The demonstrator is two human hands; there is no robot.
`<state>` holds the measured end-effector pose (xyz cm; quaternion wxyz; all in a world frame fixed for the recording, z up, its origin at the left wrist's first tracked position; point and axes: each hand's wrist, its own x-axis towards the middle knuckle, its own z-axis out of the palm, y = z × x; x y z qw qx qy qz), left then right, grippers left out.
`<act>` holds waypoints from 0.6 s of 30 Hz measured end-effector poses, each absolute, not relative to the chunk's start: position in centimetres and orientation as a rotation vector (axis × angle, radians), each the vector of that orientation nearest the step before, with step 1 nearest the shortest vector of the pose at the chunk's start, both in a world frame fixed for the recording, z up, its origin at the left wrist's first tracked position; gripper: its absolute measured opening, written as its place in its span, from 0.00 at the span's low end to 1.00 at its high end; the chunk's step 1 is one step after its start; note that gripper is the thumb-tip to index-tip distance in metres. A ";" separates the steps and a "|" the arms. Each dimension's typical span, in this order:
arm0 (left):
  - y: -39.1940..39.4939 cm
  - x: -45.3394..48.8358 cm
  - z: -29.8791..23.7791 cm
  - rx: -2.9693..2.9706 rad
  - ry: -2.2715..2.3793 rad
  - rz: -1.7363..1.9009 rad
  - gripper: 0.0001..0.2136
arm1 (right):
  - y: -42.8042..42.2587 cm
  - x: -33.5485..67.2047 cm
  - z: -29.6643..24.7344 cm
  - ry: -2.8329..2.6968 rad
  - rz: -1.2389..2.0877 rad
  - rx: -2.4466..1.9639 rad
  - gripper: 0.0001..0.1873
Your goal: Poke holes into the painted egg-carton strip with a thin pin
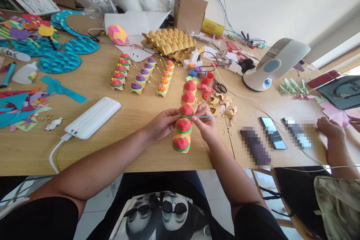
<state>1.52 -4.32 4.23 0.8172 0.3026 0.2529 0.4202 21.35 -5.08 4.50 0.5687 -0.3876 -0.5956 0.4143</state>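
A strip of egg-carton cups (183, 125) stands over the table in front of me, its cups topped in red, with green bands around several lower edges. My left hand (166, 122) pinches the strip's left side near the middle cup. On the other side, my right hand (206, 122) is closed on a thin blue stick (206, 116), its fingertips against the strip beside the same cup. The stick's tip is hidden at the fingers. Beyond stand finished-looking cup strips with faces and pins: a red one (120, 71), a purple one (143, 75) and an orange one (165, 78).
A white power bank (94, 118) lies left, with its cable. Egg trays (170, 41), a red cup (207, 78), black scissors (219, 86) and carton scraps (225, 105) lie ahead. A white fan (274, 65) and phones (272, 133) are right, near another person's hand (332, 127).
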 end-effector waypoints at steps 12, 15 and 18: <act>-4.3 1.3 4.2 0.659 0.550 0.874 0.15 | -5.3 21.5 4.3 -1.521 0.692 -0.950 0.13; -4.3 1.3 4.1 0.665 0.555 0.875 0.16 | -5.4 21.4 4.5 -1.532 0.672 -0.960 0.14; -4.4 1.3 4.2 0.672 0.542 0.877 0.15 | -5.3 21.4 4.5 -1.523 0.689 -0.953 0.15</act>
